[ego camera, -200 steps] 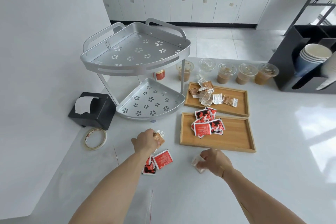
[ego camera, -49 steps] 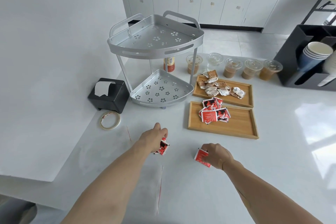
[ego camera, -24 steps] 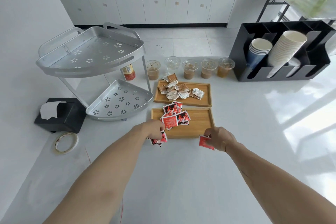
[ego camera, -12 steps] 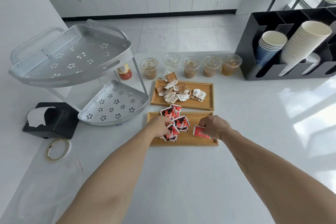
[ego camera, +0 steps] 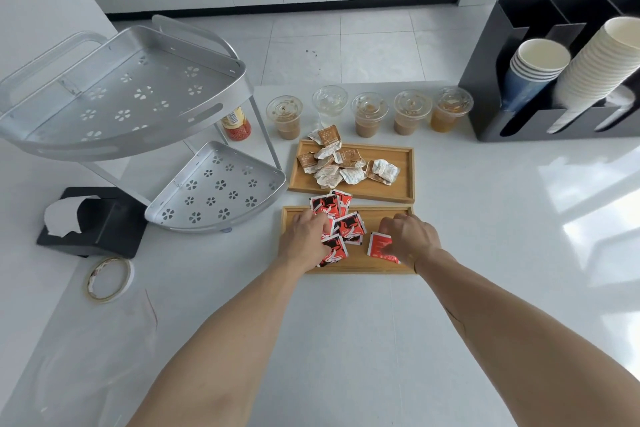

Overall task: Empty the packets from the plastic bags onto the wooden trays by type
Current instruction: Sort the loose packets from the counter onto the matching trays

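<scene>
Two wooden trays lie side by side on the white counter. The far tray (ego camera: 403,173) holds several brown and white packets (ego camera: 341,163). The near tray (ego camera: 374,265) holds a pile of red packets (ego camera: 341,224). My left hand (ego camera: 304,239) rests over the left end of the near tray, its fingers on the red pile; whether they grip a packet is hidden. My right hand (ego camera: 408,239) is over the tray's right half and pinches a single red packet (ego camera: 379,246) that lies against the tray floor. A crumpled clear plastic bag (ego camera: 86,357) lies on the counter at the near left.
A silver two-tier corner rack (ego camera: 138,121) stands at the left, with a black tissue holder (ego camera: 93,222) and a tape roll (ego camera: 109,276) near it. Five lidded drink cups (ego camera: 370,113) line the back edge. A black cup organiser (ego camera: 554,73) with stacked paper cups stands at the right.
Both hands carried red packets from the near counter forward onto the near tray. My right hand has lowered its packet to the tray floor; my left hand has reached the pile.
</scene>
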`<state>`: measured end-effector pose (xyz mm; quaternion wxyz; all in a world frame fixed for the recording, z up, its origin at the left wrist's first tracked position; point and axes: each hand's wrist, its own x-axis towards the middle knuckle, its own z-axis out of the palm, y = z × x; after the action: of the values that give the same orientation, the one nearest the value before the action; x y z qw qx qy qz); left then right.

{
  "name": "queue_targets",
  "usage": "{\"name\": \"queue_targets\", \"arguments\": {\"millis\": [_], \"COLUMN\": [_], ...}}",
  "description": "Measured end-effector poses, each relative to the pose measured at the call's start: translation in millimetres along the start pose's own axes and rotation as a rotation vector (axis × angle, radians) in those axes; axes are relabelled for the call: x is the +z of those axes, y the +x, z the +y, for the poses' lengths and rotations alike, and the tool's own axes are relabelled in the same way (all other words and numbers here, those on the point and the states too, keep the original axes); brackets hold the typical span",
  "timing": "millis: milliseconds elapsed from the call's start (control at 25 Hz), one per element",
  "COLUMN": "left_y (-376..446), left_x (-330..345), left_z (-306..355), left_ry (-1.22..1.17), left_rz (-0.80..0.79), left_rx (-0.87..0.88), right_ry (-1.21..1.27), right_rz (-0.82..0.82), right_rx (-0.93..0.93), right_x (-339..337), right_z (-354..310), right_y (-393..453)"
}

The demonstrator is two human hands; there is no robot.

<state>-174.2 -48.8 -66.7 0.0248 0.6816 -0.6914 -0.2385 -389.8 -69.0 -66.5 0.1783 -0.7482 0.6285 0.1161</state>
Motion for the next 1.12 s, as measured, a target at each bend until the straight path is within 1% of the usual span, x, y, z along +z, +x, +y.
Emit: {"name": "queue_targets", "arguments": {"millis": [80,160,320,440,600,720,920,1120], "left_y": [-5.2,-11.1,-27.3,-44.1,-68.6,-93.8,-149.8,-225.2], "left_x": [1.4,2.5,-3.8,-16.2,-29.3,-39.2,-55.4,-61.6], "left_z": [1.6,1.7,-3.3,-11.9,-42.2,-70.0,-110.7,-163.0], "left_ry": [0.054,0.06,0.03,0.047,0.071,0.059,0.007,-0.03], "left_rz": [0.055,0.088,0.064,-0.043,-0.271,-0.345,-0.318,-0.273], "left_rx": [0.005,0.012,-0.007,-0.047,-0.119,-0.174,-0.277,-0.453], "right_ry": [-0.009,-0.017,-0.039,-0.069,-0.117,-0.131,-0.186,-0.256], "right_rz": [0.027,0.043,0.019,-0.029,-0.068,-0.1,-0.2,-0.265], "right_rx": [0.009,0.012,-0.015,-0.036,-0.087,-0.142,-0.241,-0.404], "right_x": [-0.2,-1.4,-8.9,-12.3,-15.2,-17.8,-12.2,3.0], "right_z": [-3.1,-5.4,-8.3,-14.1,-31.8,-56.3,-105.6,-174.7], "right_y": [-6.6,-14.1,-35.5,-52.1,-69.9,-80.2,-88.0,-95.6]}}
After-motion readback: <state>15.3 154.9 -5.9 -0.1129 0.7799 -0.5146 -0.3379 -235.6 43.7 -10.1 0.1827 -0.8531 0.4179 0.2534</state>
